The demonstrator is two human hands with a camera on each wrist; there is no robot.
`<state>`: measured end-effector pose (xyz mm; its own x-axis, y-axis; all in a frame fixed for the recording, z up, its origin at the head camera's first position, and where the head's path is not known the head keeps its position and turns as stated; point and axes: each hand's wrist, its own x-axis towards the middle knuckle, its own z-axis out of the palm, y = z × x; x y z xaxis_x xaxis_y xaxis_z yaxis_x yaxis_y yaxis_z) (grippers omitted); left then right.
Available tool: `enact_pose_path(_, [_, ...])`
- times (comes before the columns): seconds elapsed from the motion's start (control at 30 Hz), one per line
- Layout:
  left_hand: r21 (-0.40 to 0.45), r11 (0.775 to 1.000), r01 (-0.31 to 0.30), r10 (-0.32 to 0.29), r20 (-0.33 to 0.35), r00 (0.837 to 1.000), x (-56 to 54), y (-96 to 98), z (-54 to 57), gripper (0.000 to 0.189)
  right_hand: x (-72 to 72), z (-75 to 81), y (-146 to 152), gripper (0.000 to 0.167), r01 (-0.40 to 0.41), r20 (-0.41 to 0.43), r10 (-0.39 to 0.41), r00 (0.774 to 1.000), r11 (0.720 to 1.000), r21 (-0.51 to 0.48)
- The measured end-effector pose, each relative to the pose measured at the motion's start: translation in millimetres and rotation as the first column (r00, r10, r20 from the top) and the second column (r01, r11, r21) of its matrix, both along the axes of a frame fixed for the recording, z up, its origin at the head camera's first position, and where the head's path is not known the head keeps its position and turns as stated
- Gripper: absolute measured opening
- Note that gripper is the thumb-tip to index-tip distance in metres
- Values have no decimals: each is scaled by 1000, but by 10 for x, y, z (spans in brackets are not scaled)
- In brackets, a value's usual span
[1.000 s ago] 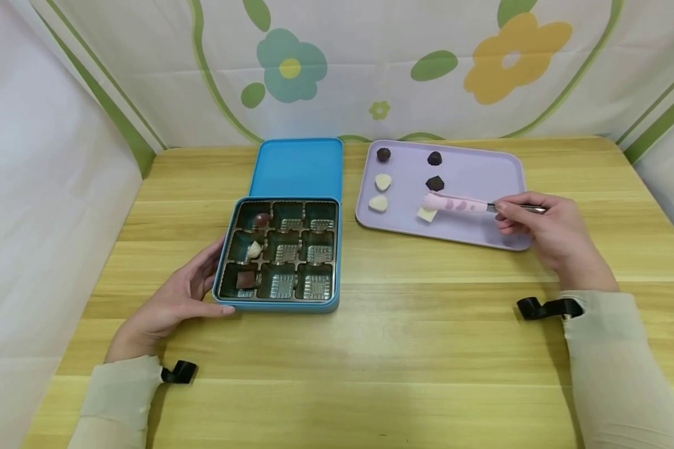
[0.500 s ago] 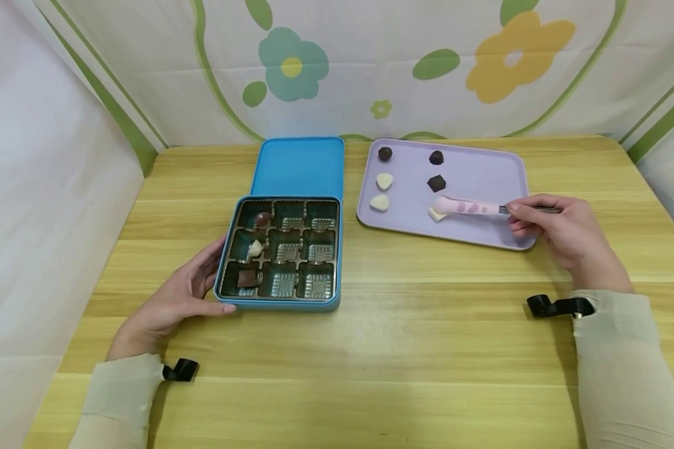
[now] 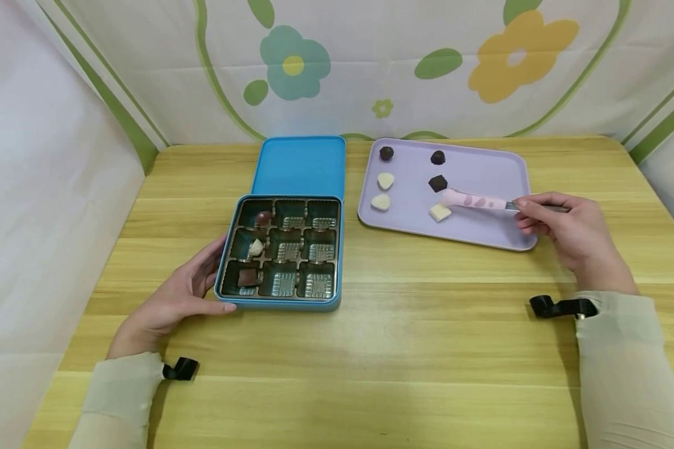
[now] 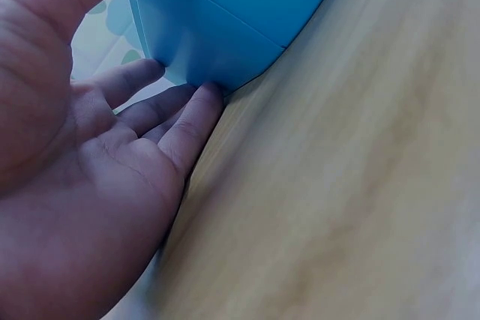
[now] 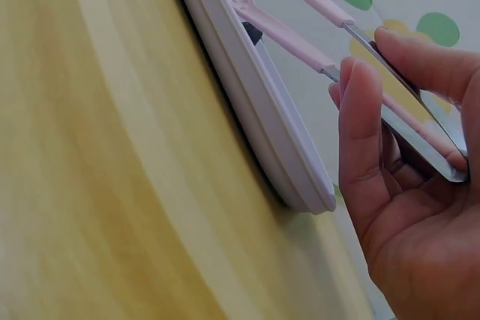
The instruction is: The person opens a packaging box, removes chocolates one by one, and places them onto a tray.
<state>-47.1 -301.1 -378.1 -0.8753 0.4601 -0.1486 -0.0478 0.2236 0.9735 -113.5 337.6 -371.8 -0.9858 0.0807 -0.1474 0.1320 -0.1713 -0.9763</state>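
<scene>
My right hand [image 3: 573, 231] pinches a pair of tongs [image 3: 474, 199] with pink-patterned ends and metal handles. In the right wrist view the two arms of the tongs [image 5: 300, 49] stand apart. Their tips are just behind a square white chocolate [image 3: 440, 212] on the lilac tray [image 3: 483, 168]. Nothing shows between them. My left hand [image 3: 174, 299] holds the near left corner of a blue tin [image 3: 292, 306], thumb at the front and fingers along the left side. Inside, the left column holds a round brown chocolate [image 3: 263, 218], a white chocolate [image 3: 256, 248] and a square brown chocolate [image 3: 248, 277].
The tin's hinged-back blue lid [image 3: 299, 165] lies behind it. Also on the tray are two white chocolates [image 3: 385, 181] and dark chocolates at the far left [image 3: 386, 153] and middle [image 3: 438, 183]. A patterned cloth [image 3: 359, 68] hangs along the table's back edge.
The tongs have shifted right, their tips coming off the square white chocolate, which has slid slightly right and now shows fully. My left hand stays on the tin.
</scene>
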Motion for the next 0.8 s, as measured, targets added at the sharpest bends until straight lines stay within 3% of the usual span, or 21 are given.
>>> enact_pose_path(0.23, [-16,1000,-2,2,8,1000,-5,-8,5,120,-4,1,2,10,8,10,-8,1000,1000,-3])
enact_pose_path(0.47, [6,1000,2,-2,9,1000,-4,0,5,120,-3,87,-37,13,-11,-56,9,998,999,-33])
enact_pose_path(0.8, [13,1000,7,-7,20,1000,-7,3,9,120,25,201,-361,14,-37,-168,49,985,997,74])
